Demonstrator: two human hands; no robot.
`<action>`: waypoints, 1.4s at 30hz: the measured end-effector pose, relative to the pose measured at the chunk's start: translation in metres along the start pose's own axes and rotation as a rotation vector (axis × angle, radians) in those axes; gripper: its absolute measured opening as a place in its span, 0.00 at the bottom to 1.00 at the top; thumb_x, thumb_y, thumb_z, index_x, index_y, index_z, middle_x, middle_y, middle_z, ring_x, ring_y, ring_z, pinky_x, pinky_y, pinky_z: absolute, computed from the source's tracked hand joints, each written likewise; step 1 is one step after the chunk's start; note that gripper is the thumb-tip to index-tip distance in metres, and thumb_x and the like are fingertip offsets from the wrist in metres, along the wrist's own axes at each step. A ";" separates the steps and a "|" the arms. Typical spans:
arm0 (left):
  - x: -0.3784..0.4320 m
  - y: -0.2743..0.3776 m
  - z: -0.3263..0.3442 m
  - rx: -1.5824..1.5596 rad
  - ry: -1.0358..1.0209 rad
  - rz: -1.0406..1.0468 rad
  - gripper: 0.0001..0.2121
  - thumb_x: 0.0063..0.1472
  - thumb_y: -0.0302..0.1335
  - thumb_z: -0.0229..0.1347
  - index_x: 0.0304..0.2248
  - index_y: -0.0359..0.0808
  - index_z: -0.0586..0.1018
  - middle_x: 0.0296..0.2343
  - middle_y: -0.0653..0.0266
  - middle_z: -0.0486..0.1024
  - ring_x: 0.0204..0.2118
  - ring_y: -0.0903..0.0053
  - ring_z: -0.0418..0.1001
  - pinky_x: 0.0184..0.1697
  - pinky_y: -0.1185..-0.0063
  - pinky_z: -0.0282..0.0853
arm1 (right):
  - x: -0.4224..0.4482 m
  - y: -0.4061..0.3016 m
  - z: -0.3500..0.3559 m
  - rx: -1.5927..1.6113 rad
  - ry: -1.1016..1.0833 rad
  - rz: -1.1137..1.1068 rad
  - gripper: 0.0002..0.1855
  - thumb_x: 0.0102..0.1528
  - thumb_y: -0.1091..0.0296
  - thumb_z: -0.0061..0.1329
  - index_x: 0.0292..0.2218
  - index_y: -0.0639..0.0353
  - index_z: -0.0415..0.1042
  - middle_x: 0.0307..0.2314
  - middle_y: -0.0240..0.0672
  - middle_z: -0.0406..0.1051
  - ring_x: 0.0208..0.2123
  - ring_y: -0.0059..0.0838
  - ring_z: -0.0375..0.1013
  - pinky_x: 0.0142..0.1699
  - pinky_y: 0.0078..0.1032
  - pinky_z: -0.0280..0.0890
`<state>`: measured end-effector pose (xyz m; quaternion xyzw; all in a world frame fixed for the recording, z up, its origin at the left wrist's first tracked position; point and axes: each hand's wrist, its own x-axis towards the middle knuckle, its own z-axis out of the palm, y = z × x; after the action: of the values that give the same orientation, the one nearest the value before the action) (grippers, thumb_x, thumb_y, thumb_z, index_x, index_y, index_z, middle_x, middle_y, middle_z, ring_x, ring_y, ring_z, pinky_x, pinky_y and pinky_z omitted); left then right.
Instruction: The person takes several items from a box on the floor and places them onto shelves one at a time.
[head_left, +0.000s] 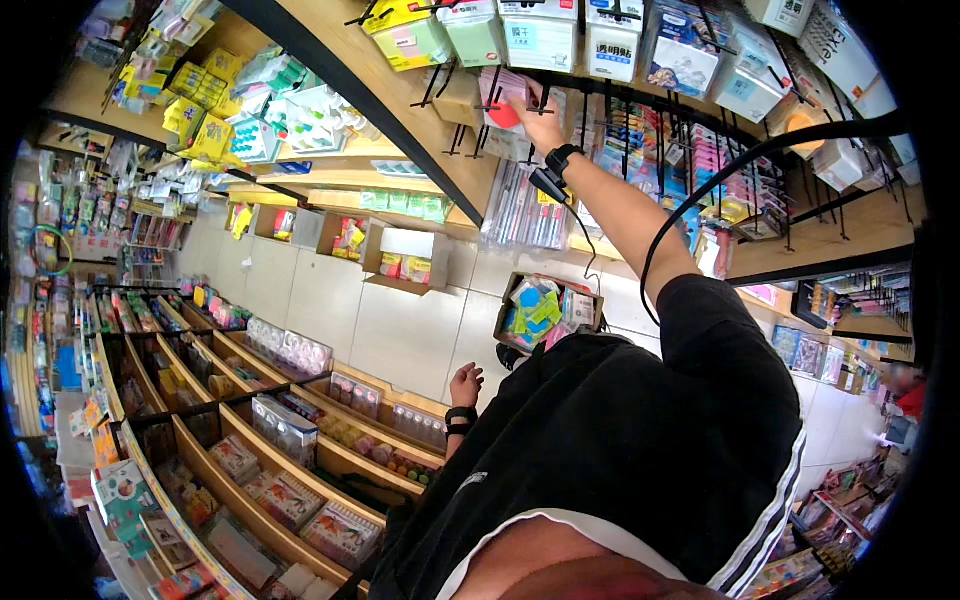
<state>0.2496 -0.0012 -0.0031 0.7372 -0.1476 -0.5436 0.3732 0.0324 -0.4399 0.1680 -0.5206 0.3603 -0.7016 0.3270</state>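
My right hand (544, 116) reaches up to a display rack and grips the right edge of some pink packs (501, 94) with a red round patch, among black display hooks. Parts of its fingers are hidden behind the packs and hooks. Above it hang packs of transparent sticky notes (613, 45) and a yellow-topped pack (409, 37). My left hand (466, 386) hangs low at my side, fingers loosely apart, with nothing in it. On the floor before me, a cardboard box (502, 330) contains green and blue packs (536, 307).
Clear-bagged pens (529, 214) hang below my right hand. Open cartons (405, 259) line the tiled floor (397, 326) under the shelf. A divided wooden shelf unit (247, 405) stands close on my left. A black cable (720, 172) arcs past my right arm.
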 end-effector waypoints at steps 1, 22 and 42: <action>0.000 0.001 0.001 -0.006 -0.002 0.011 0.13 0.52 0.28 0.47 0.38 0.32 0.69 0.26 0.63 0.73 0.23 0.81 0.70 0.21 0.87 0.62 | -0.002 0.000 0.000 -0.001 -0.003 0.005 0.20 0.45 0.68 0.49 0.40 0.66 0.63 0.29 0.36 0.69 0.31 0.23 0.67 0.38 0.20 0.61; 0.011 -0.008 0.001 -0.050 -0.075 0.007 0.14 0.52 0.27 0.47 0.39 0.31 0.69 0.26 0.62 0.73 0.21 0.82 0.68 0.20 0.88 0.60 | -0.038 -0.008 0.005 -0.192 0.144 0.043 0.16 0.46 0.66 0.45 0.36 0.66 0.62 0.35 0.51 0.60 0.40 0.46 0.59 0.46 0.33 0.54; 0.060 0.020 0.028 0.119 -0.303 -0.075 0.16 0.53 0.27 0.47 0.41 0.33 0.66 0.32 0.55 0.70 0.25 0.71 0.69 0.21 0.83 0.63 | -0.029 -0.045 0.004 -0.124 0.188 0.213 0.13 0.42 0.75 0.43 0.34 0.60 0.67 0.28 0.45 0.68 0.34 0.42 0.67 0.38 0.28 0.62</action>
<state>0.2499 -0.0628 -0.0343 0.6724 -0.2064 -0.6526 0.2818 0.0399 -0.3927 0.1923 -0.4307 0.4851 -0.6849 0.3318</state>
